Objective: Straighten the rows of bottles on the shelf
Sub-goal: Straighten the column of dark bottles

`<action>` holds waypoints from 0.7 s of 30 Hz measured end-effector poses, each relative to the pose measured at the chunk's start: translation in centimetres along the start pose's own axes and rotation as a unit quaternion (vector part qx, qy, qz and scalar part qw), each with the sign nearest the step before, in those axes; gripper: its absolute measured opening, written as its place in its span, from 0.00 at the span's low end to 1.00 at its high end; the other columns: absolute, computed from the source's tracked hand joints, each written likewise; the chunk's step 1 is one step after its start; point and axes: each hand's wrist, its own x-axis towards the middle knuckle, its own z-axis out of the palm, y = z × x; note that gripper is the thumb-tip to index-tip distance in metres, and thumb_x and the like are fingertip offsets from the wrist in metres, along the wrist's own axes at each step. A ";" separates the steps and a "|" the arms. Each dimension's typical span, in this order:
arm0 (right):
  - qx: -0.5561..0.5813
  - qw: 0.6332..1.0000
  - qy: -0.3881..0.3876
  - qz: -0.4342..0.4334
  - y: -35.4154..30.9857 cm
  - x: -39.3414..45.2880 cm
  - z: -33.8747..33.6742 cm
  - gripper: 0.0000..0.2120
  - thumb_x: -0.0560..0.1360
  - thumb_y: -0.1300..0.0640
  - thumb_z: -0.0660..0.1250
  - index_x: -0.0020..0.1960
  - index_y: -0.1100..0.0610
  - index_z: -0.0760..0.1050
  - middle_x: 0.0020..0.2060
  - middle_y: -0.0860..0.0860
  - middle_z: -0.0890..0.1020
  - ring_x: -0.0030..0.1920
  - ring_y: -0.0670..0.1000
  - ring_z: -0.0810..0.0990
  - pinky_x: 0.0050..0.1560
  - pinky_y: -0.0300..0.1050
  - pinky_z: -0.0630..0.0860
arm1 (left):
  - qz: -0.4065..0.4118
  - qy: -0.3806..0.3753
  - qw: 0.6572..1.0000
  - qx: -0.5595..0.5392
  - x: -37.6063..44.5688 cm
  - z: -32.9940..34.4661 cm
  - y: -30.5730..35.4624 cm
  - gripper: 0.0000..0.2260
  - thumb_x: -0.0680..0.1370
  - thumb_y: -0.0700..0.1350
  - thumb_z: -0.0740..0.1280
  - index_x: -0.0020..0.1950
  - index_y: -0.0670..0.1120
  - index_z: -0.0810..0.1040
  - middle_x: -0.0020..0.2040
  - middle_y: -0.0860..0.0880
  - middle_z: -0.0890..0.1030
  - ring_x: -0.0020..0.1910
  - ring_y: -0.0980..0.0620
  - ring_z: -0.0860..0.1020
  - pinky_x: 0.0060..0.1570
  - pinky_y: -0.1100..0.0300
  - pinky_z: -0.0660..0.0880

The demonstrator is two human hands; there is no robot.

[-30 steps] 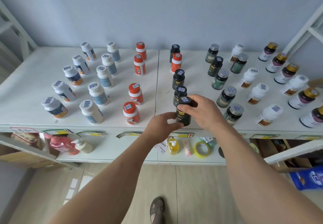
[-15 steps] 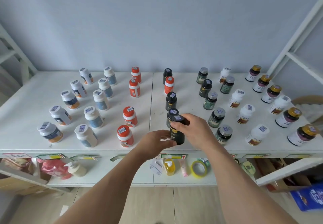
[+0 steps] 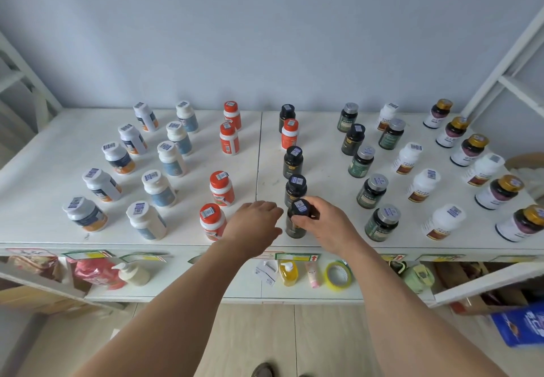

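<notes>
Right fingers (image 3: 304, 223) gripping black bottle (image 3: 295, 228), shelf (image 3: 44, 170) edge

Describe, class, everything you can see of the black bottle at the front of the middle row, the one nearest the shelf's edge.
The dark, round black bottle has a black cap bearing a small blue-and-white barcode sticker. It looks like glossy plastic or glass, with a faint gold label. It stands roughly upright near the white shelf's front edge, directly before another black bottle. The right hand grips it near the cap; whether the left hand beside it touches it is unclear.
</notes>
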 end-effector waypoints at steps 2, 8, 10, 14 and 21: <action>0.003 1.000 -0.005 0.004 0.1 0.1 0.4 0.17 0.73 0.48 0.71 0.61 0.44 0.74 0.50 0.43 0.82 0.50 0.43 0.79 0.46 0.35 0.71 | -0.004 0.002 1.000 -0.009 0.3 0.0 0.0 0.20 0.80 0.52 0.62 0.71 0.49 0.69 0.68 0.50 0.74 0.66 0.49 0.71 0.64 0.54 0.68; 0.006 1.000 -0.001 0.017 0.6 0.2 1.2 0.21 0.72 0.47 0.73 0.63 0.45 0.73 0.52 0.43 0.82 0.54 0.45 0.80 0.53 0.39 0.73 | -0.016 0.007 1.000 -0.026 0.9 -0.3 -0.6 0.20 0.80 0.53 0.62 0.70 0.49 0.70 0.68 0.50 0.73 0.66 0.49 0.71 0.63 0.54 0.69; 0.013 1.000 -0.006 0.027 0.3 0.2 0.9 0.26 0.70 0.45 0.73 0.66 0.45 0.72 0.56 0.43 0.80 0.57 0.45 0.78 0.57 0.40 0.72 | -0.021 0.005 0.999 -0.031 1.2 -0.3 -0.8 0.19 0.80 0.53 0.61 0.69 0.49 0.70 0.67 0.50 0.74 0.65 0.49 0.72 0.62 0.54 0.70; 0.034 0.998 0.056 0.011 -1.1 1.0 -0.8 0.25 0.73 0.46 0.71 0.68 0.49 0.72 0.61 0.43 0.77 0.63 0.42 0.73 0.63 0.39 0.68 | -0.038 0.002 0.998 -0.048 2.0 -0.6 -1.3 0.19 0.80 0.53 0.61 0.69 0.49 0.70 0.67 0.50 0.74 0.65 0.48 0.72 0.61 0.53 0.71; -0.071 0.997 0.020 0.016 -2.7 5.4 -2.2 0.28 0.75 0.49 0.69 0.73 0.51 0.66 0.70 0.49 0.71 0.70 0.50 0.69 0.67 0.46 0.66 | -0.083 -0.018 0.992 -0.088 4.3 -1.4 -1.5 0.21 0.80 0.54 0.62 0.72 0.50 0.67 0.70 0.50 0.72 0.66 0.48 0.71 0.61 0.53 0.72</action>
